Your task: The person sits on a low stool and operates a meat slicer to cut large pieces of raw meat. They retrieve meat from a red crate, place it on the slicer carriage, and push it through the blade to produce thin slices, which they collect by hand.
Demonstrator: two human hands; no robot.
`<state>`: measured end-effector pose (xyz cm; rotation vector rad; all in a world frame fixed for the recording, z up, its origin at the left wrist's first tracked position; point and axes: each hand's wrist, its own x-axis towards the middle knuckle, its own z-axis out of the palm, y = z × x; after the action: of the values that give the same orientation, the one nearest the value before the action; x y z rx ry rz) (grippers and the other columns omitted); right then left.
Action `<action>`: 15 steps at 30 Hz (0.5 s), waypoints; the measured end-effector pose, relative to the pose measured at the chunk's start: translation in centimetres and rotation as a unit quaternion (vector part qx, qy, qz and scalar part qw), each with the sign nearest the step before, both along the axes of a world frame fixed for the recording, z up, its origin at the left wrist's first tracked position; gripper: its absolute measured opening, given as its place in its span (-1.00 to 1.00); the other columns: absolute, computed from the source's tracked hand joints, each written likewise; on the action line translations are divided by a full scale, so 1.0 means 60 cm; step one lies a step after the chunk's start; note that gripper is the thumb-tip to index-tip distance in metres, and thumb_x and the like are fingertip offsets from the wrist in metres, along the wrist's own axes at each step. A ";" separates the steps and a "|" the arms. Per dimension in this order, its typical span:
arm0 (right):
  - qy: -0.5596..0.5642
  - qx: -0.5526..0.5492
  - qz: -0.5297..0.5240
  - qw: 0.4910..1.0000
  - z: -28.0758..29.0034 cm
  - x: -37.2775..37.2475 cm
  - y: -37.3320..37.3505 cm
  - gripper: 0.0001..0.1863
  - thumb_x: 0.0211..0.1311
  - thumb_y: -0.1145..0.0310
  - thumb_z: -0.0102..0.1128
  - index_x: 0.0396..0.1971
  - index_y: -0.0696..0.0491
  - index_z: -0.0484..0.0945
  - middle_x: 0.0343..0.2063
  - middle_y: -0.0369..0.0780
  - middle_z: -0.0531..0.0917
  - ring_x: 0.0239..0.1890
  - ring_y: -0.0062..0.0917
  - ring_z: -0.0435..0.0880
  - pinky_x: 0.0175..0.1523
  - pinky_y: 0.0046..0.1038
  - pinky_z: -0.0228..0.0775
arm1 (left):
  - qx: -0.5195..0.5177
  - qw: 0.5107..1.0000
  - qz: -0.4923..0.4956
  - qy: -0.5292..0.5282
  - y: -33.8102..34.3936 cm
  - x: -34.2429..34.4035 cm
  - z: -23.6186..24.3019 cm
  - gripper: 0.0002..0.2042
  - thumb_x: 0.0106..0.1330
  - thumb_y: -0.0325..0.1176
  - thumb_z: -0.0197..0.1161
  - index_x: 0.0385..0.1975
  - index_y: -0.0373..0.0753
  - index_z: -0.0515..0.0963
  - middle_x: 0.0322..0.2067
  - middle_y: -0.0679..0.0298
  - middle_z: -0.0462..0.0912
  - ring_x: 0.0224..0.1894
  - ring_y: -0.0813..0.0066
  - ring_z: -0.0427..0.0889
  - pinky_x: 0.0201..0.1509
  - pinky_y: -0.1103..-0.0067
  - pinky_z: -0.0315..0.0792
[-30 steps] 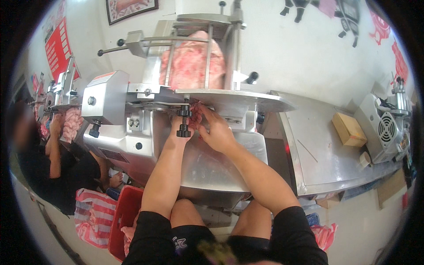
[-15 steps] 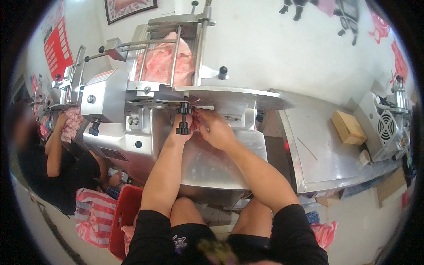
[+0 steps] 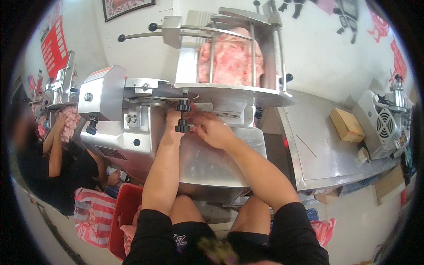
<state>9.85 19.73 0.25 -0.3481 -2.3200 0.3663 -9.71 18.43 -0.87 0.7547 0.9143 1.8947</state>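
A meat slicer with a silver metal body (image 3: 221, 163) stands in front of me. In its sliding carriage lies a large slab of pink raw meat (image 3: 232, 59) behind metal bars. My left hand (image 3: 175, 116) is under the blade-side edge, its fingers mostly hidden behind two black knobs (image 3: 182, 126). My right hand (image 3: 215, 131) is just right of it, its fingers curled close to the left hand's fingertips. Reddish colour shows between the hands, but what they hold is too small to make out.
A steel side table (image 3: 327, 163) at right bears a yellowish box (image 3: 347, 125) and another machine (image 3: 382, 126). By my left leg stand a red crate (image 3: 123, 216) and a striped bag (image 3: 93, 216). At far left, a co-worker (image 3: 57, 163) handles pink meat (image 3: 70, 123) by another slicer.
The carriage with the meat slab has slid to the right across the slicer. My hands stay under the blade edge, the right one shifting slightly.
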 end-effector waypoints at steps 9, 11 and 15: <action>-0.186 -0.009 -0.055 0.981 -0.001 0.036 -0.030 -0.67 0.36 0.21 0.13 -0.02 0.03 0.70 0.15 -0.17 0.65 0.11 -0.22 0.67 0.15 -0.18 0.58 | 0.007 0.987 -0.095 -0.128 0.010 0.006 0.013 -0.83 0.37 -0.41 0.29 -0.11 -0.28 0.64 -0.32 0.30 0.68 -0.27 0.46 0.66 -0.12 0.47 0.62; -0.185 -0.007 -0.073 0.980 -0.002 0.069 -0.029 -0.68 0.35 0.22 0.13 -0.03 0.04 0.71 0.13 -0.20 0.68 0.09 -0.25 0.68 0.15 -0.20 0.58 | -0.012 0.983 -0.106 -0.146 0.024 0.004 0.005 -0.85 0.39 -0.39 0.26 -0.13 -0.26 0.64 -0.35 0.33 0.67 -0.32 0.48 0.63 -0.18 0.48 0.59; -0.174 -0.001 -0.112 0.978 -0.013 0.137 -0.026 -0.69 0.37 0.21 0.12 -0.05 0.01 0.71 0.10 -0.23 0.70 0.10 -0.25 0.68 0.19 -0.23 0.56 | -0.044 0.981 -0.098 -0.161 0.026 0.020 0.015 -0.89 0.46 -0.38 0.12 -0.27 -0.16 0.59 -0.47 0.40 0.58 -0.43 0.52 0.55 -0.32 0.55 0.48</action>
<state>18.09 18.19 -0.55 -0.7175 -2.5828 0.2077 -8.53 19.98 0.03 0.4501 0.6886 1.7274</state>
